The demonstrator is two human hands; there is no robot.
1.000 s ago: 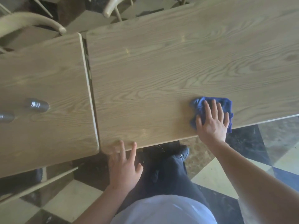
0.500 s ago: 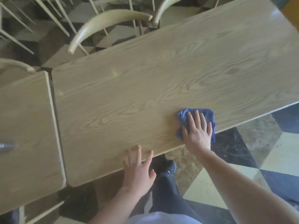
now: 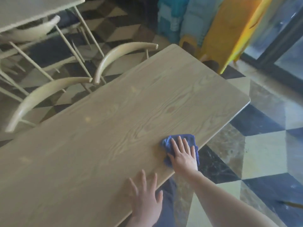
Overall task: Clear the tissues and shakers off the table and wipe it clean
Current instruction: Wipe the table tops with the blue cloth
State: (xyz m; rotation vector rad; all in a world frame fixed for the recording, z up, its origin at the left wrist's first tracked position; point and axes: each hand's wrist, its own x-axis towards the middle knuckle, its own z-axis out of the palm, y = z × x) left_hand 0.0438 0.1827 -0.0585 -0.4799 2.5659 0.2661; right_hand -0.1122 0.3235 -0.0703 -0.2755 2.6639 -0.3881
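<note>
A long light wooden table runs from lower left to upper right. My right hand lies flat, fingers straight, pressing a crumpled blue cloth onto the tabletop close to the near edge. My left hand rests flat with spread fingers on the table's near edge, a little left of the cloth. No tissues or shakers show in this view.
Two curved wooden chair backs stand along the table's far side. Another table with thin legs is at top left. Blue and yellow plastic objects stand beyond the table's far end. The floor is checkered tile.
The view has swung to the right along the table, and the neighbouring table with the metal shakers has left the frame. My right hand has slid the cloth rightward along the near edge; my left hand followed.
</note>
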